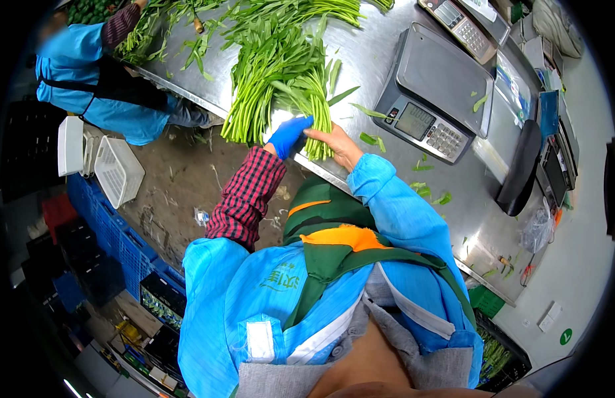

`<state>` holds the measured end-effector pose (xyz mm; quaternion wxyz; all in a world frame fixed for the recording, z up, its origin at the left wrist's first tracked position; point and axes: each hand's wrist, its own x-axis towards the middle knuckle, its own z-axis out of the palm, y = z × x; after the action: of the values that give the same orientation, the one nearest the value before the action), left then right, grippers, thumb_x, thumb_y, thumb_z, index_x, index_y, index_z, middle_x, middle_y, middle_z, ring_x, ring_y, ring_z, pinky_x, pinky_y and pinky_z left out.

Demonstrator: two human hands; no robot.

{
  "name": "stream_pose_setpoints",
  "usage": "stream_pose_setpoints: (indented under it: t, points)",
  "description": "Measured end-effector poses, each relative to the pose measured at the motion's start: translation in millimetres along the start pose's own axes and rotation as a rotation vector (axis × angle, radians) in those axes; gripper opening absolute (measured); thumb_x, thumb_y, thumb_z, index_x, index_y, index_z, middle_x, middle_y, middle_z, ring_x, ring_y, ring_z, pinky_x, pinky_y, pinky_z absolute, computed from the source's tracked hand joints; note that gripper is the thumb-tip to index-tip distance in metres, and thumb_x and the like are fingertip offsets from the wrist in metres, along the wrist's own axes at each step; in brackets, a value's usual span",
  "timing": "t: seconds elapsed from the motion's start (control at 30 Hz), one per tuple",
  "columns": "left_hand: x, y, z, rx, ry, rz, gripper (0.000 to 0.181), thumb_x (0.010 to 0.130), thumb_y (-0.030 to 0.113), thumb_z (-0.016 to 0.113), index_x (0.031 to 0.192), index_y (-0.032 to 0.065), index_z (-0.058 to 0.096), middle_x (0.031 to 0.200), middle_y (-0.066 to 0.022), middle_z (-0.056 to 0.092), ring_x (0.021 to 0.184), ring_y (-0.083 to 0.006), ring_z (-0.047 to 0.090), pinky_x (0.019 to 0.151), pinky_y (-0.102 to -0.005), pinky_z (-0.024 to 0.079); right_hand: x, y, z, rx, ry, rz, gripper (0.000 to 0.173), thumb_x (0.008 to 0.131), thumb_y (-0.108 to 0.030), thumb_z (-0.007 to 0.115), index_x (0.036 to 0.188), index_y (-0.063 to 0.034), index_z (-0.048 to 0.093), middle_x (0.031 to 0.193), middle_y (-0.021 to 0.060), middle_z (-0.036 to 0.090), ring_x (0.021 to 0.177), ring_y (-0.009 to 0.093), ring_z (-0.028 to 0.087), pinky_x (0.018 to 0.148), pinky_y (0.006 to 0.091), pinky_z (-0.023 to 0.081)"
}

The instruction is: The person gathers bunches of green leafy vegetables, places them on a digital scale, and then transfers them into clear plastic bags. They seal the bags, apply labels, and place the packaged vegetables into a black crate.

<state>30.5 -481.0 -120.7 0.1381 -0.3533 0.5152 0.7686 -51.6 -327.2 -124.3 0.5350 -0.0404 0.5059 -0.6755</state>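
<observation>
At the edge of a stainless steel table (359,64), both my hands are on the stem ends of a bunch of water spinach (319,112). My left hand (288,137), in a blue glove, reaches around the stems from the left side. Bare and on the right, my right hand (341,145) has its thumb across the stems, with the fingers partly hidden. A larger heap of water spinach (252,104) lies just left of the bunch, stems toward me and leaves pointing away. More greens (332,10) lie at the far side of the table.
A digital scale (442,84) stands to the right, with a loose leaf on its pan. Beyond it is a second scale (459,27). A co-worker (103,84) in blue stands at the left by the table. White baskets (119,169) and blue crates (105,224) occupy the floor at left.
</observation>
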Motion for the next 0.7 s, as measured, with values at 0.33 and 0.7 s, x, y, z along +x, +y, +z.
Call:
stream_pose_setpoints:
  t: [0.33, 0.7]
  points:
    - [-21, 47, -62, 1.468, 1.075, 0.548, 0.133, 0.055, 0.065, 0.085, 0.155, 0.011, 0.016, 0.152, -0.0264, 0.032, 0.123, -0.0446, 0.048, 0.098, -0.0548, 0.042, 13, 12, -28, -0.065, 0.003, 0.086, 0.039, 0.076, -0.001, 0.072, 0.113, 0.0017, 0.058, 0.091, 0.0079, 0.065, 0.078, 0.018, 0.064, 0.069, 0.0318, 0.053]
    - [32, 30, -166, 1.143, 0.849, 0.195, 0.092, 0.071, 0.022, 0.07, 0.152, 0.0099, 0.029, 0.109, -0.024, 0.067, 0.1, -0.039, 0.067, 0.084, -0.0486, 0.053, -64, -70, -43, -0.346, 0.213, -0.3, 0.056, 0.073, -0.004, 0.072, 0.125, 0.0027, 0.051, 0.103, 0.0082, 0.065, 0.091, 0.017, 0.063, 0.079, 0.031, 0.052]
